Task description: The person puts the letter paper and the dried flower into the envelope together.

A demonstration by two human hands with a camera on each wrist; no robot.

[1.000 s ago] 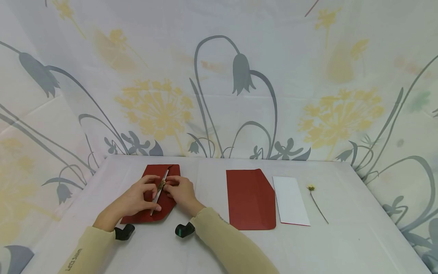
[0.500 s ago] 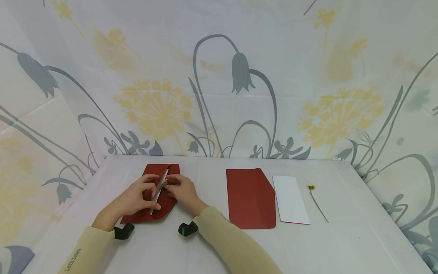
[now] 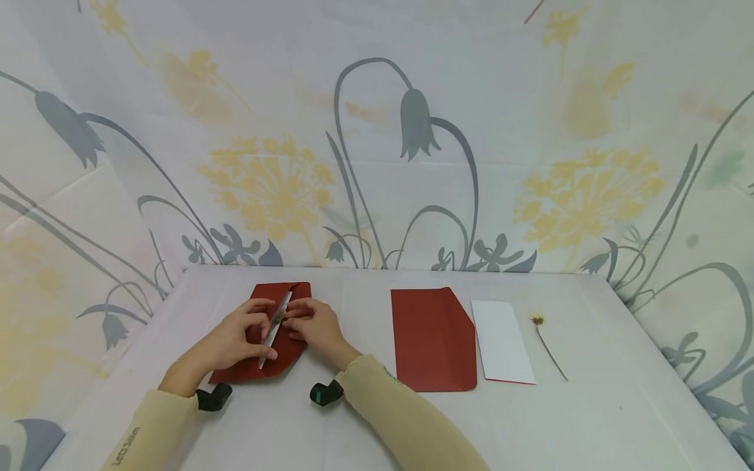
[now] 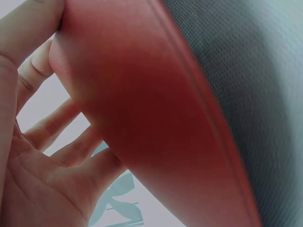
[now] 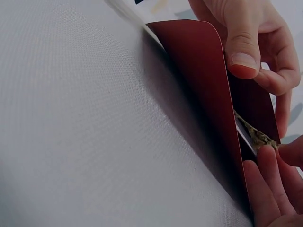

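Observation:
My left hand (image 3: 238, 337) holds a red paper envelope (image 3: 290, 358), its thumb pressed to the edge in the left wrist view. A white card (image 3: 271, 339) shows as a slanted strip in the gaping mouth. At that mouth my right hand (image 3: 318, 330) pinches a dried flower (image 5: 262, 138) between thumb and fingers. Part of the flower lies between the envelope's sides; its far end is hidden there. In the right wrist view, the left thumb (image 5: 244, 59) and fingers stay beside the envelope's upper edge.
To the right on the white tablecloth (image 3: 365, 432) lie a second red envelope (image 3: 432, 340), a white folded card (image 3: 502, 340) with a red edge, and another dried flower (image 3: 550, 350) with a thin stem. A flower-patterned curtain (image 3: 377, 163) rises behind.
The right hand has shifted slightly right, still pinching the flower. The left hand and the envelope have barely moved.

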